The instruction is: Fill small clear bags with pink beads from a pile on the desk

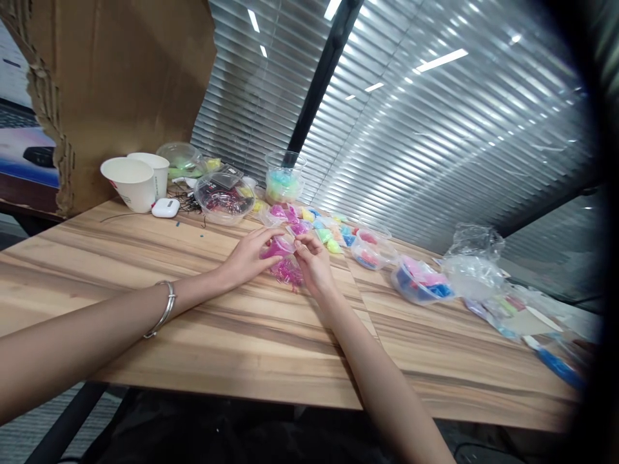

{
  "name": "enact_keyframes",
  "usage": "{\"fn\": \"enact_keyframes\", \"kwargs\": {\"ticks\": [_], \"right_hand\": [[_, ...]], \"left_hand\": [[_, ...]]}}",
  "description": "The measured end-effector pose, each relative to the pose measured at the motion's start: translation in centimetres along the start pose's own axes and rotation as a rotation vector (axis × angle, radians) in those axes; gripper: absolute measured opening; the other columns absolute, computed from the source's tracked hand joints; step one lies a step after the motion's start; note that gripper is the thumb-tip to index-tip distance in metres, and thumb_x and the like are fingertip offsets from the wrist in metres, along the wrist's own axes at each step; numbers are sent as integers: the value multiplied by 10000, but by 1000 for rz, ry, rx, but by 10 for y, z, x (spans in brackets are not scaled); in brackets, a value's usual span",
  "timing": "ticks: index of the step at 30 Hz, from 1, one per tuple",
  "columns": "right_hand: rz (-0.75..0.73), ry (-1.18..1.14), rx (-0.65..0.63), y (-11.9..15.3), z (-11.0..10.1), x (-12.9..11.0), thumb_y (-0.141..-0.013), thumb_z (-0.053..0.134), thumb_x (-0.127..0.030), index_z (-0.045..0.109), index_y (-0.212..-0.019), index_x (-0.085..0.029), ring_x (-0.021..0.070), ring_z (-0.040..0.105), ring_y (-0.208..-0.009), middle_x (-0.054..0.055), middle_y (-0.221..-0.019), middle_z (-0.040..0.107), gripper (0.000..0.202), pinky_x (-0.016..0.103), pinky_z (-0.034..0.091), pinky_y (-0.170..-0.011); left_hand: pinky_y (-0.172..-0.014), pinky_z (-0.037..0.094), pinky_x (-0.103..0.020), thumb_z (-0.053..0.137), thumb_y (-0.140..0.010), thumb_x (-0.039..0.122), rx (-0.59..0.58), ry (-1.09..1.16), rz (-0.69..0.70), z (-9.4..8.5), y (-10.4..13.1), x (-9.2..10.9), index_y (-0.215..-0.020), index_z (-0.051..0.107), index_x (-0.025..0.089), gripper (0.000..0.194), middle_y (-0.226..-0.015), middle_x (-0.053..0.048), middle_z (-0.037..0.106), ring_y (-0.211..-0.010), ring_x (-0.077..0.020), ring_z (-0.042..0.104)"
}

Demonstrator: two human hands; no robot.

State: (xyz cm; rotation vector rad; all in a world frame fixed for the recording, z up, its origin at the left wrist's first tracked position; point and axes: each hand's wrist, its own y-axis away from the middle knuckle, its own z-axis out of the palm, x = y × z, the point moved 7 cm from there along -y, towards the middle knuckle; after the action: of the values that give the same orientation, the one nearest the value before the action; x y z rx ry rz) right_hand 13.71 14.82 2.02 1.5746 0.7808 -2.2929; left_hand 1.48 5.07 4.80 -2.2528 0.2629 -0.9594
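Above the wooden table (pixel 203 341), a small clear plastic bag with pink contents (pixel 280 246) is held between my two hands. My left hand (pixel 254 254) is curled around its left side, thumb in front. At the bag's right edge my right hand (pixel 312 258) pinches with thumb and fingertips. Just below the bag lies a loose pile of pink pieces (pixel 287 272), too blurred to tell exactly what they are. Beyond my hands sit several small bags with purple, yellow, green and blue contents (pixel 331 235).
At the left stand two paper cups (pixel 130 183), a white earphone case (pixel 165 207) and a round clear container of dark and red pieces (pixel 225 196). Clear tubs (pixel 283 183) stand behind. To the right are a tub with blue and pink bags (pixel 420 283) and crumpled plastic (pixel 471 261).
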Motion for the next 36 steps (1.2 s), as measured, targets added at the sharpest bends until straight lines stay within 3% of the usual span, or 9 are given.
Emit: {"fn": "enact_keyframes", "kwargs": {"ticks": [5,14,30,36], "right_hand": [[-82,-5,18,1,2,-9,-701,738,-266,630,-881,-209,105,525,-719,-10,-831,566,218,246,471,-725],[-153,56,-22,5,10,-18,-730,727,-250,630,-915,-212,115,548,-791,0,-900,584,212,266,472,-797],[-235,285,-93,8,19,-24,-791,661,-294,653,-902,-214,165,593,-878,26,-908,640,137,306,472,-836],[-215,239,-39,11,20,-29,-904,494,-398,593,-1079,-236,166,625,-850,16,-834,659,258,342,449,-900]], "left_hand": [[-966,427,-330,562,-794,199,-7,-8,-4,-1,1,7,-1237,497,223,448,-1170,-58,560,-1097,-190,533],[-1008,407,-321,543,-790,174,-67,-9,25,5,2,8,-1249,476,225,467,-1202,-59,538,-1136,-190,512],[-1002,409,-343,546,-826,262,-99,49,-6,5,2,10,-1272,473,224,454,-1255,-64,567,-1158,-201,527],[-900,454,-298,522,-841,335,-113,67,-88,5,4,7,-1280,439,246,455,-1203,-31,598,-1053,-190,586]]}}
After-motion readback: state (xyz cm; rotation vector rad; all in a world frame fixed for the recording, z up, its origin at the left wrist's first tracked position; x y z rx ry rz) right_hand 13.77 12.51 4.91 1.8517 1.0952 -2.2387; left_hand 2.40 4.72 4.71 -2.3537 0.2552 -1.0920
